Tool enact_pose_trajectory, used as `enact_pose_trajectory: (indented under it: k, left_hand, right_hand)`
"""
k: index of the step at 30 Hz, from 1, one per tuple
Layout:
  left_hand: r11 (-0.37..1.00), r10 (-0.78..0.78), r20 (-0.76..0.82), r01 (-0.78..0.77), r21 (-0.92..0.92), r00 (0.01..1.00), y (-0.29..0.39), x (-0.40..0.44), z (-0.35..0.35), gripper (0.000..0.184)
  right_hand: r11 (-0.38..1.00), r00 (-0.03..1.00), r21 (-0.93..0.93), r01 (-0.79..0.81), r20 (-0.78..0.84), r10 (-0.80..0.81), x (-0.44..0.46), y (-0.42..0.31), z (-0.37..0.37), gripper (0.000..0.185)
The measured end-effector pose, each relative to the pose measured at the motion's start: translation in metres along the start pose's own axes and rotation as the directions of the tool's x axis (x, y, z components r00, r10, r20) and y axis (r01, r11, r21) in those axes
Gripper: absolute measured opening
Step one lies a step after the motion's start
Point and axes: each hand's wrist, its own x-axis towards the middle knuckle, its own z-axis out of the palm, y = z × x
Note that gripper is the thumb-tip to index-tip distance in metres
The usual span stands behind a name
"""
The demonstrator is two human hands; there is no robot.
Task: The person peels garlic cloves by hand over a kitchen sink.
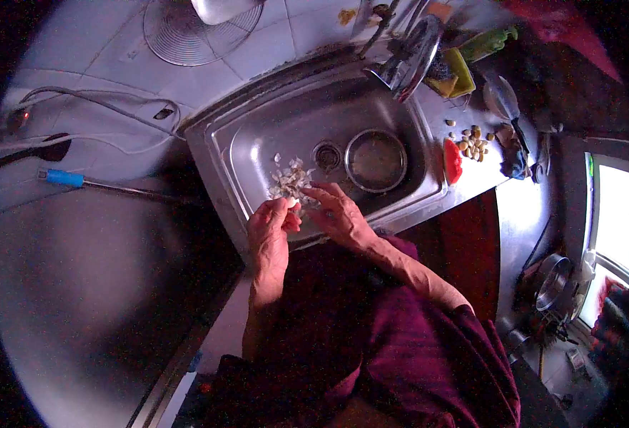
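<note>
My left hand [269,230] is closed at the near edge of the sink [257,128], thumb and fingers pinching a small white piece [293,203] that looks like a garlic clove. Just to its right, my right hand [341,218] has its fingers stretched out and apart, with nothing visible in them. Beneath the fingertips, pale papery peelings [290,177] lie heaped on the sink floor, and the hands partly cover them. A round metal bowl [404,160] rests in the sink beside the drain [326,155]; it seems to contain cloudy liquid.
On the right counter sit several small yellowish pieces [475,146], a red object [453,161] and a strainer [500,98]. A tap [418,60] overhangs the sink's back right corner. A blue-handled rod [64,177] and cables [107,107] lie at the left.
</note>
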Motion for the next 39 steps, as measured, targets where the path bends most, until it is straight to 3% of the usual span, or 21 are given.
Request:
enact_pose_trajectory:
  k: [2, 6, 8, 9, 11, 15, 17, 18, 20, 21, 23, 27, 28, 30, 33, 34, 35, 36, 38, 39]
  left_hand:
    - [1.000, -0.021, -0.010, 0.021, -0.005, 1.000, -0.001, -0.001, -0.002, 0.023]
    - [1.000, 0.003, -0.032, -0.002, 0.028, 0.999, -0.006, -0.007, 0.002, 0.024]
    - [0.964, 0.093, -0.021, -0.085, 0.253, 0.995, -0.004, -0.012, 0.005, 0.023]
    - [0.964, 0.094, -0.020, -0.086, 0.252, 0.995, 0.000, -0.015, 0.006, 0.023]
    - [0.833, 0.172, 0.022, -0.157, 0.531, 0.985, 0.007, -0.019, 0.009, 0.016]
    - [0.783, 0.258, 0.072, -0.252, 0.569, 0.964, -0.003, -0.019, 0.003, 0.016]
    - [0.859, 0.246, 0.018, -0.227, 0.460, 0.969, -0.003, -0.021, 0.007, 0.016]
    - [0.858, 0.248, 0.018, -0.228, 0.459, 0.969, -0.003, -0.021, 0.007, 0.016]
    - [0.961, 0.160, -0.082, -0.136, 0.239, 0.984, -0.005, -0.020, 0.007, 0.015]
    - [0.961, 0.162, -0.087, -0.137, 0.240, 0.983, -0.005, -0.019, 0.005, 0.015]
    - [0.998, 0.059, -0.020, -0.059, 0.007, 0.998, -0.004, -0.016, 0.002, 0.015]
    - [0.994, 0.029, 0.035, -0.025, -0.110, 0.999, 0.000, -0.016, 0.002, 0.015]
    - [0.993, 0.024, 0.037, -0.019, -0.120, 0.999, 0.000, -0.016, 0.003, 0.014]
    - [0.992, 0.020, 0.039, -0.015, -0.129, 0.999, -0.002, -0.015, 0.004, 0.014]
    - [0.997, 0.073, 0.027, -0.072, -0.025, 0.997, -0.006, -0.010, 0.005, 0.016]
    - [0.993, 0.093, -0.009, -0.092, 0.078, 0.996, -0.007, -0.010, 0.004, 0.018]
    - [0.978, 0.117, -0.040, -0.108, 0.180, 0.992, -0.008, -0.009, 0.002, 0.019]
    - [0.978, 0.111, -0.027, -0.105, 0.179, 0.993, -0.012, -0.006, -0.002, 0.019]
    - [0.936, 0.155, -0.069, -0.124, 0.329, 0.986, -0.023, -0.001, -0.010, 0.019]
    - [0.939, 0.117, -0.058, -0.091, 0.331, 0.991, -0.019, -0.005, -0.007, 0.019]
  right_hand:
    - [0.966, 0.999, 0.258, -0.021, 0.036, 0.012, 0.005, -0.017, -0.006, 0.027]
    - [0.948, 0.983, 0.266, -0.176, 0.090, 0.158, 0.004, -0.029, -0.009, 0.017]
    - [0.979, 0.980, 0.080, -0.189, 0.073, 0.183, 0.003, -0.027, -0.009, 0.006]
    - [0.979, 0.980, 0.078, -0.188, 0.072, 0.183, 0.000, -0.024, -0.009, 0.006]
    - [0.982, 0.983, -0.107, 0.154, 0.121, -0.141, -0.005, -0.015, -0.008, 0.005]
    - [0.994, 0.992, -0.067, 0.087, 0.097, -0.080, -0.006, -0.030, -0.011, 0.005]
    - [0.992, 0.998, 0.123, 0.013, 0.056, -0.020, -0.005, -0.038, -0.014, 0.012]
    - [0.992, 0.998, 0.123, 0.015, 0.056, -0.022, -0.006, -0.035, -0.011, 0.012]
    - [0.799, 0.961, 0.552, -0.240, 0.015, 0.277, -0.010, -0.024, -0.002, 0.020]
    - [0.798, 0.961, 0.553, -0.240, 0.020, 0.276, -0.009, -0.027, -0.005, 0.020]
    - [0.769, 0.901, 0.488, -0.412, 0.089, 0.425, -0.005, -0.033, -0.017, 0.026]
    - [0.812, 0.855, 0.278, -0.513, 0.241, 0.458, -0.004, -0.018, -0.019, 0.023]
    - [0.963, 0.964, 0.081, -0.257, 0.093, 0.249, -0.005, -0.016, -0.011, 0.029]
    - [0.988, 1.000, -0.156, 0.010, -0.001, -0.011, -0.010, -0.004, 0.006, 0.037]
    - [0.983, 0.998, -0.184, -0.022, -0.065, 0.010, -0.009, 0.001, 0.011, 0.049]
    - [0.982, 0.973, -0.074, -0.175, 0.137, 0.184, -0.008, -0.003, 0.002, 0.047]
    - [0.939, 0.882, 0.005, -0.344, 0.345, 0.321, -0.007, -0.007, -0.005, 0.046]
    - [0.937, 0.884, 0.002, -0.348, 0.333, 0.328, -0.010, -0.006, -0.006, 0.046]
    - [0.927, 0.990, -0.375, 0.012, 0.132, 0.040, -0.015, -0.004, 0.000, 0.043]
    - [0.931, 0.993, -0.363, -0.021, 0.103, 0.063, -0.009, -0.021, -0.004, 0.040]
